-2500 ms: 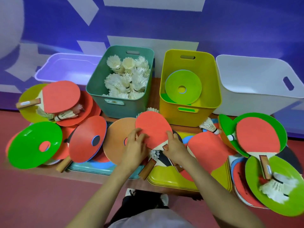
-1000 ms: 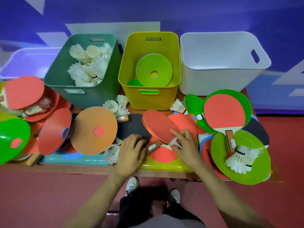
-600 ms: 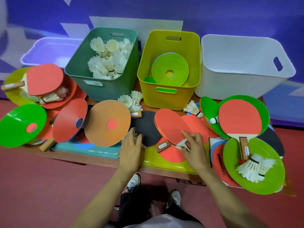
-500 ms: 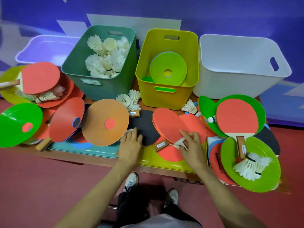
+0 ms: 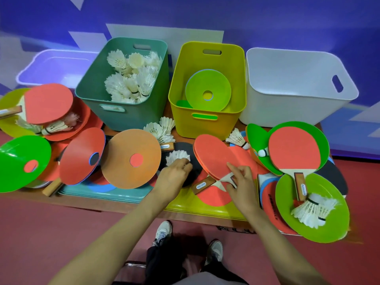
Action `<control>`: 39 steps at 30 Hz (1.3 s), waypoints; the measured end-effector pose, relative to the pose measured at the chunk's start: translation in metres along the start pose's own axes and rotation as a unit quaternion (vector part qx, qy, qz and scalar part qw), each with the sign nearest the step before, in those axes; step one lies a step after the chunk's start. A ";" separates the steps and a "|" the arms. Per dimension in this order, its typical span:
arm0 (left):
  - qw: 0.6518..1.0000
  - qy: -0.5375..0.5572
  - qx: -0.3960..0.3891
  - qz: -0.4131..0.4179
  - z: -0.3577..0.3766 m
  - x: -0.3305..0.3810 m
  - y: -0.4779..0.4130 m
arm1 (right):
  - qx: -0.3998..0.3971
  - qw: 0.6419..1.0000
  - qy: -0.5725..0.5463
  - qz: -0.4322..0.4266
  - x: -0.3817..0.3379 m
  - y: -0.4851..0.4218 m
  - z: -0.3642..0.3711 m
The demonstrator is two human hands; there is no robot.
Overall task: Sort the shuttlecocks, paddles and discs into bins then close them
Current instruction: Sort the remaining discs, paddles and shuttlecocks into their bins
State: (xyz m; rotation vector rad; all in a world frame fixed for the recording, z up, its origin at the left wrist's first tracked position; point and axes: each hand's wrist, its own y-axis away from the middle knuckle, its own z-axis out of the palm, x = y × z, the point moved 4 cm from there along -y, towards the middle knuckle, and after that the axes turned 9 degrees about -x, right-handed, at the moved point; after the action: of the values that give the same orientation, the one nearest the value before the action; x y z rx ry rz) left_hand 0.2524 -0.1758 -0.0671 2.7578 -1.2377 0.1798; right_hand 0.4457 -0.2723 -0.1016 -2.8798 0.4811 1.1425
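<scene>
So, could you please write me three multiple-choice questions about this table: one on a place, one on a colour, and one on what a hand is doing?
1. The heap of shuttlecocks lies in:
A) a cardboard box
B) the teal bin
C) a cloth bag

2. The disc leaning inside the yellow bin is:
A) orange
B) red
C) green

3. The left hand:
A) holds a shuttlecock
B) grips a pair of scissors
C) is out of sight

Answers:
1 B, white feathers fill the teal bin.
2 C, its face is lime green around a round hole.
3 A, its fingers curl round the feathers of one shuttlecock, while the right hand grips the red paddle at its neck.
</scene>
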 end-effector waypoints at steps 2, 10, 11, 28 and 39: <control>0.999 0.034 0.029 0.016 -0.005 0.001 -0.016 | -0.001 1.000 0.000 0.010 0.001 -0.002 -0.003; 1.000 -0.007 -0.014 -0.010 0.021 -0.011 -0.056 | 0.020 0.999 -0.027 0.043 0.009 0.003 -0.007; 1.000 0.019 -0.005 0.007 0.025 0.000 -0.049 | 0.019 0.999 -0.025 0.039 0.009 0.004 -0.007; 0.979 0.012 -0.142 -0.147 0.022 0.061 -0.024 | 0.043 0.998 -0.015 -0.035 0.005 0.012 -0.021; 0.973 0.116 0.069 -0.187 -0.008 0.010 0.040 | 0.043 0.973 -0.124 -0.190 -0.023 0.016 -0.056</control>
State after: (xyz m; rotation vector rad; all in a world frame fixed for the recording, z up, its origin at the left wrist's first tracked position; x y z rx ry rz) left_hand 0.2286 -0.2088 -0.0557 2.9160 -0.6584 0.5510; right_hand 0.4632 -0.2883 -0.0433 -2.5491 -0.0285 1.3389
